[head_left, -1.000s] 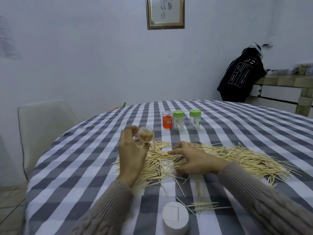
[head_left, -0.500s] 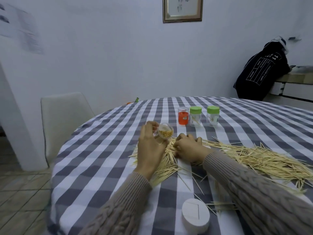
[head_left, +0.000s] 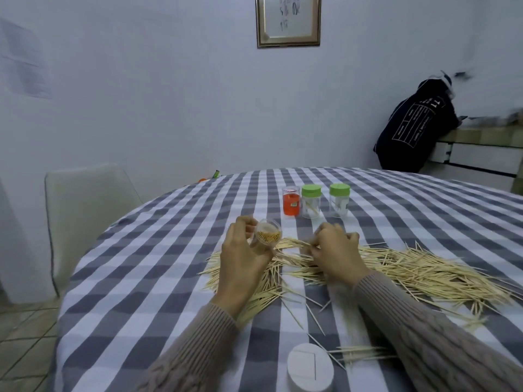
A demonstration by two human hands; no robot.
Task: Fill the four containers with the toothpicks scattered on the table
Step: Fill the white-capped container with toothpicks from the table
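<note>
Left hand [head_left: 240,267] has its grip wrapped round a clear container [head_left: 267,236], tipped up above the checked surface [head_left: 147,278], toothpick ends packed in its mouth. Right hand [head_left: 335,251] pinches a small bunch off the scattered toothpicks [head_left: 418,270] just beside it. Farther back stand the orange container [head_left: 291,200] and two green-lidded containers [head_left: 311,201].

Matt checked cloth on table [head_left: 169,278]; pale wooden toothpicks [head_left: 410,267] centre right; glossy clear plastic jars [head_left: 311,202], knitted sleeves [head_left: 424,335].
</note>
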